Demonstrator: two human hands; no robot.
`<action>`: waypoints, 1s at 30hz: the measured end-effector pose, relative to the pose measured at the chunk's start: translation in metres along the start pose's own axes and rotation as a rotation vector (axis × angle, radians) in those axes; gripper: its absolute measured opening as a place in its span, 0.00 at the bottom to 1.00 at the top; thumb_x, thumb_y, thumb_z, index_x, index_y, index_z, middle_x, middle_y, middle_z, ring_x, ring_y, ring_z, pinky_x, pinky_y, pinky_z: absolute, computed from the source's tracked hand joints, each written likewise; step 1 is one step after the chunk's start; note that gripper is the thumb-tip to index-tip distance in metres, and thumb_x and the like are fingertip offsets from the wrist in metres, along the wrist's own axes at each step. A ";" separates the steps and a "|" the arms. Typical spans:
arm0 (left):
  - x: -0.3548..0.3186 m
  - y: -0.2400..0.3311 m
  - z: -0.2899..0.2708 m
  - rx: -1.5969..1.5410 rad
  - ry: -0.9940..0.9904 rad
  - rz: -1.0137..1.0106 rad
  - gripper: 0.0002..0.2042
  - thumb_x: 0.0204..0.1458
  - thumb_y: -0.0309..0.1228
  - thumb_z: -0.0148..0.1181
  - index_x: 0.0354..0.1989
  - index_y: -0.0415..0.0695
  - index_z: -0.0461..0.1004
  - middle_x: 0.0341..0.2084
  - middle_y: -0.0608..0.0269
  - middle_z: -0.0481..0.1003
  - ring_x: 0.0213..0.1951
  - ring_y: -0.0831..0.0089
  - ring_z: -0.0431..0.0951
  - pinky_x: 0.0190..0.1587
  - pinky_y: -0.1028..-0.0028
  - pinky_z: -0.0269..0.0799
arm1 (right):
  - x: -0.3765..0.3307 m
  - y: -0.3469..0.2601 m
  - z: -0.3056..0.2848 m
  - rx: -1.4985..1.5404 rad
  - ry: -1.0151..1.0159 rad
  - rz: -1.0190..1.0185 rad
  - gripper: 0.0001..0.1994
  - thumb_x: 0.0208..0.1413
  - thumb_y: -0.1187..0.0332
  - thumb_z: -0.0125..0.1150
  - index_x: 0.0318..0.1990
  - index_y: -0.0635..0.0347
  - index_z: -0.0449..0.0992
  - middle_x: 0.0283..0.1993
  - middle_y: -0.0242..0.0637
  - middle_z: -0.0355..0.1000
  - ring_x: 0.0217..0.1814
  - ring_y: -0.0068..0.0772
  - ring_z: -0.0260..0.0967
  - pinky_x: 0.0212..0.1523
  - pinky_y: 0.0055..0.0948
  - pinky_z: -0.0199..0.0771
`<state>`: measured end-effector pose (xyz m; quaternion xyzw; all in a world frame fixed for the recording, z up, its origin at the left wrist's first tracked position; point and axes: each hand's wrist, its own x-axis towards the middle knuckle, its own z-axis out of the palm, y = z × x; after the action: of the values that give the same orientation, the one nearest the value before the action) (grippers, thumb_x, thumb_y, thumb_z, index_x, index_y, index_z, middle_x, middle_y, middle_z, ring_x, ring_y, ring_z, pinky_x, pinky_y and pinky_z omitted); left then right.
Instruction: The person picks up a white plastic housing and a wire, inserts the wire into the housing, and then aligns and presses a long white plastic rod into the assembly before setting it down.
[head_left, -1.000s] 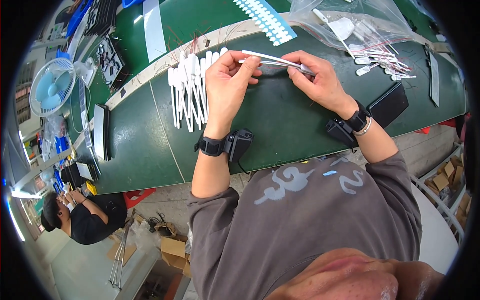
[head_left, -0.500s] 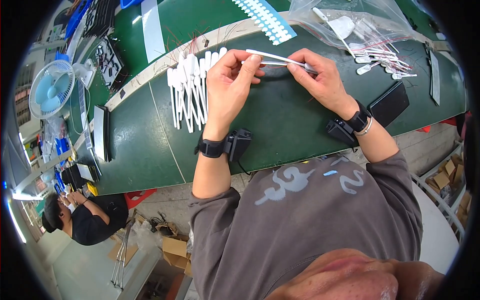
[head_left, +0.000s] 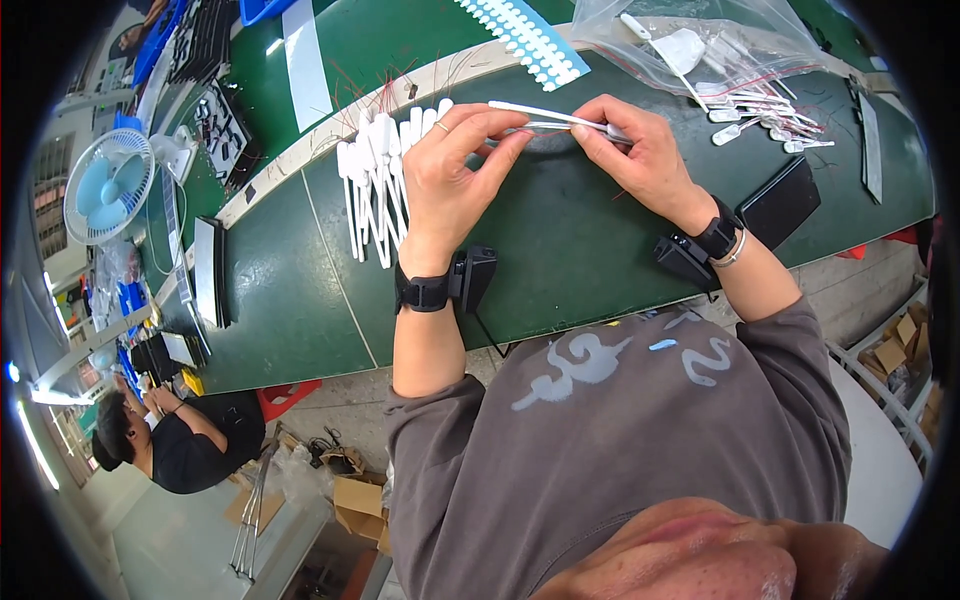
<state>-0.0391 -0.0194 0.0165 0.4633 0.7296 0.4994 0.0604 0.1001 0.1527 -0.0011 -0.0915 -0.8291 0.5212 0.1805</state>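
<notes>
Two bare hands of mine meet over the green table (head_left: 590, 240), with a long white stick (head_left: 540, 111) slanting between them. My right hand (head_left: 645, 160) has its thumb and forefinger closed on the stick toward its right end, the other fingers curled in behind. A thin pale piece (head_left: 550, 126) runs just below the stick, from my right fingertips to my left ones. My left hand (head_left: 445, 175) is bent, thumb and forefinger almost meeting near the stick's left part; I cannot tell whether they pinch anything. The stick's left tip pokes out above that forefinger.

Beside my left hand lies a row of white paddles (head_left: 375, 180), their wide ends away from me, some crossing, with red wires (head_left: 385, 95) at their far side. Beyond my hands is a blue sheet (head_left: 535, 45) with white tabs. To the right, a clear bag (head_left: 592, 22) sits by a loose heap of small white paddles (head_left: 765, 118). Near my right wrist rests a flat black case (head_left: 782, 204). Off to my left stand a fan (head_left: 110, 187) and, past the table's edge, a seated co-worker (head_left: 205, 445) in black.
</notes>
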 end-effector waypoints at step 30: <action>-0.007 -0.005 0.024 0.205 0.140 0.004 0.14 0.58 0.30 0.59 0.21 0.41 0.69 0.19 0.61 0.70 0.19 0.67 0.71 0.21 0.69 0.63 | 0.003 0.002 0.000 -0.071 0.097 -0.076 0.05 0.59 0.72 0.60 0.39 0.63 0.76 0.29 0.28 0.70 0.27 0.15 0.62 0.26 0.18 0.62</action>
<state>-0.0253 -0.0094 -0.0022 0.4325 0.7782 0.4536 -0.0396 0.0972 0.1542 -0.0022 -0.0914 -0.8402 0.4791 0.2370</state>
